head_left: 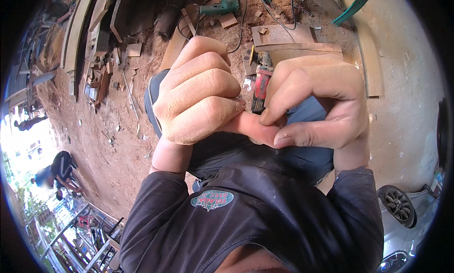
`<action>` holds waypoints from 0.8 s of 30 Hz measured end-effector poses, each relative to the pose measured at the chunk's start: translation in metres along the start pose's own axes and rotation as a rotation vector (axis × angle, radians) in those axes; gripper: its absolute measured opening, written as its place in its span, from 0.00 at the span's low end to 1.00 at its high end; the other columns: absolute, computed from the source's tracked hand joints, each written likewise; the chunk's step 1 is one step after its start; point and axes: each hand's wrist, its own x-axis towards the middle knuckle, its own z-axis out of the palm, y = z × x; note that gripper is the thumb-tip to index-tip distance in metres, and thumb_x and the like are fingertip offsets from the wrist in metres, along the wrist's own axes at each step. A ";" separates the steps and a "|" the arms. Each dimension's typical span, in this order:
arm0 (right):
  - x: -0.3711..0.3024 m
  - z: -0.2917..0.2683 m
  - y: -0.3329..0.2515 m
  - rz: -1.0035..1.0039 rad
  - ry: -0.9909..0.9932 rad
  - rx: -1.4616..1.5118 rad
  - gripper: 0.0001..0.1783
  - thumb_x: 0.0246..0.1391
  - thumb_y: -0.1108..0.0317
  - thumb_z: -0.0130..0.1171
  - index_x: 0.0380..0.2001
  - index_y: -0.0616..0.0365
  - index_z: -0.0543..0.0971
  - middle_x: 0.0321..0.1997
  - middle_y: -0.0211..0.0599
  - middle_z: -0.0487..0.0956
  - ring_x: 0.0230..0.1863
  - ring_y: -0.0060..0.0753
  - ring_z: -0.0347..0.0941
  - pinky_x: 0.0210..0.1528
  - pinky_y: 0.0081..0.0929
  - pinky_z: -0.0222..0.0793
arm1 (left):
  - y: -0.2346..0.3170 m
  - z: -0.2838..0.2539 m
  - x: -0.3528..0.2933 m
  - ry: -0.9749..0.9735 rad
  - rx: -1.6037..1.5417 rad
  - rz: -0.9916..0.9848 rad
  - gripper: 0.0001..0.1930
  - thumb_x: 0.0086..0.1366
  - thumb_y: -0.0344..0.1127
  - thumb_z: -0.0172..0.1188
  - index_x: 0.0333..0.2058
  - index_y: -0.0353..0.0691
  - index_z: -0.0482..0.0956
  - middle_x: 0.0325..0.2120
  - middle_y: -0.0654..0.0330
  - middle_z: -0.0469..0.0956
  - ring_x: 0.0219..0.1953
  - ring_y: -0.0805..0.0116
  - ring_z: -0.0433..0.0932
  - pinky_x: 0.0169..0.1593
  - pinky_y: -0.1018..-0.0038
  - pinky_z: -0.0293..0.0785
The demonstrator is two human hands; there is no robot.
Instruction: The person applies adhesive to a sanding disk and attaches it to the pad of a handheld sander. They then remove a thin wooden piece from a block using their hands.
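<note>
The left hand [198,91] was curled into a loose fist, dusted pale with sawdust, with one finger [248,126] stretched out to the right. The right hand [317,107] met it there: its thumb and forefinger were pinched around the tip of that outstretched finger, so the two hands were joined at that one spot and held no tool. The finger's long axis ran almost level from left to right, from the left fist into the right hand's pinch.

Both hands were raised close under the camera, above the person's dark trousers and dark shirt [255,216].

Beyond the gap between the hands, on the ground, lay a red power tool [261,86], its body running roughly away from the person. It sat just beyond the fingertips in the picture, about midway between the two hands, a little nearer the right one, but well below them and untouched.

Around it lay flat wooden boards [295,41] and offcuts on a sawdust floor [109,131]. A green drill [220,6] lay farther off, upper middle. A car [402,211] stood at the lower right, and another person [59,171] crouched far to the left.
</note>
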 end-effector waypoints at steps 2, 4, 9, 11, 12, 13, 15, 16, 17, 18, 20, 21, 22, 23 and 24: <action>-0.001 0.000 -0.001 -0.007 -0.002 -0.007 0.15 0.39 0.66 0.78 0.27 0.63 0.84 0.26 0.39 0.82 0.27 0.34 0.77 0.31 0.27 0.70 | 0.001 0.000 -0.001 -0.001 0.012 0.002 0.16 0.37 0.38 0.70 0.23 0.37 0.75 0.20 0.61 0.73 0.21 0.63 0.72 0.33 0.63 0.74; -0.002 0.002 -0.001 -0.019 0.003 -0.014 0.15 0.39 0.66 0.78 0.27 0.63 0.84 0.26 0.39 0.82 0.26 0.34 0.77 0.30 0.26 0.69 | 0.002 0.000 -0.001 -0.010 0.044 0.008 0.15 0.36 0.38 0.68 0.24 0.37 0.75 0.21 0.60 0.73 0.22 0.62 0.72 0.34 0.63 0.74; -0.003 0.004 -0.002 -0.045 0.009 -0.042 0.15 0.41 0.64 0.77 0.27 0.62 0.84 0.25 0.38 0.82 0.26 0.34 0.78 0.28 0.26 0.69 | 0.005 -0.002 -0.001 -0.040 0.090 0.001 0.16 0.36 0.40 0.66 0.24 0.38 0.75 0.21 0.60 0.73 0.22 0.61 0.73 0.34 0.62 0.75; -0.004 0.003 -0.003 -0.039 0.001 -0.073 0.15 0.41 0.64 0.77 0.27 0.62 0.84 0.25 0.38 0.82 0.26 0.34 0.78 0.28 0.26 0.69 | 0.004 -0.002 -0.001 -0.043 0.098 0.010 0.16 0.35 0.40 0.66 0.24 0.38 0.75 0.21 0.60 0.73 0.22 0.61 0.73 0.34 0.62 0.75; -0.004 0.003 -0.003 -0.038 -0.002 -0.084 0.15 0.42 0.63 0.77 0.27 0.62 0.84 0.25 0.38 0.82 0.26 0.34 0.78 0.28 0.26 0.69 | 0.004 -0.002 -0.001 -0.039 0.105 0.008 0.17 0.34 0.40 0.66 0.24 0.38 0.75 0.20 0.60 0.73 0.22 0.62 0.73 0.34 0.62 0.75; -0.004 0.003 -0.004 -0.036 -0.005 -0.096 0.15 0.42 0.63 0.77 0.27 0.62 0.84 0.25 0.38 0.81 0.26 0.35 0.78 0.28 0.26 0.69 | 0.005 -0.002 0.000 -0.035 0.113 0.007 0.17 0.33 0.40 0.66 0.23 0.38 0.75 0.20 0.60 0.73 0.22 0.62 0.73 0.34 0.62 0.75; -0.004 0.003 -0.003 -0.040 -0.010 -0.104 0.14 0.43 0.63 0.77 0.26 0.61 0.83 0.25 0.38 0.81 0.26 0.35 0.78 0.29 0.27 0.69 | 0.006 -0.002 0.001 -0.037 0.133 0.000 0.18 0.31 0.40 0.67 0.23 0.38 0.75 0.20 0.61 0.73 0.21 0.62 0.72 0.34 0.62 0.75; -0.003 0.003 -0.003 -0.041 -0.013 -0.108 0.14 0.44 0.63 0.77 0.26 0.61 0.83 0.25 0.38 0.81 0.26 0.36 0.78 0.29 0.27 0.69 | 0.007 -0.002 0.002 -0.042 0.144 -0.005 0.18 0.31 0.40 0.67 0.23 0.38 0.74 0.20 0.61 0.73 0.21 0.62 0.72 0.34 0.62 0.75; -0.003 0.004 -0.003 -0.038 -0.019 -0.117 0.14 0.44 0.63 0.76 0.26 0.61 0.83 0.25 0.38 0.81 0.26 0.36 0.78 0.29 0.27 0.69 | 0.008 -0.003 0.002 -0.045 0.152 -0.010 0.19 0.30 0.40 0.67 0.24 0.38 0.74 0.20 0.61 0.73 0.21 0.62 0.72 0.34 0.62 0.75; -0.003 0.004 -0.003 -0.035 -0.021 -0.124 0.14 0.44 0.63 0.76 0.26 0.61 0.82 0.25 0.38 0.81 0.26 0.36 0.78 0.29 0.27 0.69 | 0.008 -0.003 0.002 -0.047 0.158 -0.007 0.19 0.30 0.40 0.67 0.23 0.38 0.74 0.20 0.61 0.73 0.21 0.62 0.72 0.34 0.62 0.75; -0.004 0.005 -0.002 -0.031 -0.022 -0.136 0.14 0.43 0.64 0.76 0.26 0.61 0.82 0.26 0.38 0.81 0.26 0.36 0.78 0.29 0.27 0.70 | 0.009 -0.004 0.002 -0.053 0.173 -0.003 0.18 0.31 0.39 0.67 0.23 0.38 0.74 0.19 0.61 0.73 0.20 0.63 0.72 0.34 0.62 0.75; -0.004 0.006 -0.002 -0.030 -0.024 -0.138 0.13 0.43 0.65 0.76 0.27 0.61 0.82 0.26 0.38 0.81 0.27 0.36 0.78 0.29 0.27 0.70 | 0.010 -0.005 0.002 -0.055 0.193 -0.002 0.18 0.31 0.40 0.66 0.23 0.38 0.74 0.19 0.61 0.72 0.20 0.63 0.72 0.34 0.62 0.75; -0.005 0.006 -0.003 -0.029 -0.025 -0.141 0.13 0.43 0.66 0.76 0.27 0.61 0.82 0.26 0.38 0.81 0.27 0.36 0.78 0.30 0.28 0.70 | 0.011 -0.005 0.002 -0.057 0.212 -0.001 0.18 0.30 0.40 0.66 0.23 0.39 0.74 0.19 0.61 0.72 0.20 0.63 0.72 0.34 0.62 0.75; -0.005 0.006 -0.003 -0.029 -0.029 -0.139 0.13 0.43 0.67 0.76 0.27 0.61 0.82 0.26 0.38 0.81 0.27 0.36 0.78 0.30 0.28 0.71 | 0.012 -0.005 0.002 -0.059 0.231 0.000 0.18 0.30 0.40 0.66 0.23 0.39 0.74 0.19 0.61 0.72 0.21 0.63 0.72 0.34 0.62 0.75; -0.004 0.005 -0.004 -0.029 -0.034 -0.138 0.13 0.43 0.68 0.76 0.28 0.61 0.82 0.26 0.38 0.81 0.27 0.36 0.78 0.30 0.28 0.71 | 0.013 -0.005 0.003 -0.065 0.232 0.001 0.18 0.30 0.40 0.66 0.23 0.39 0.73 0.19 0.61 0.72 0.21 0.63 0.72 0.34 0.62 0.75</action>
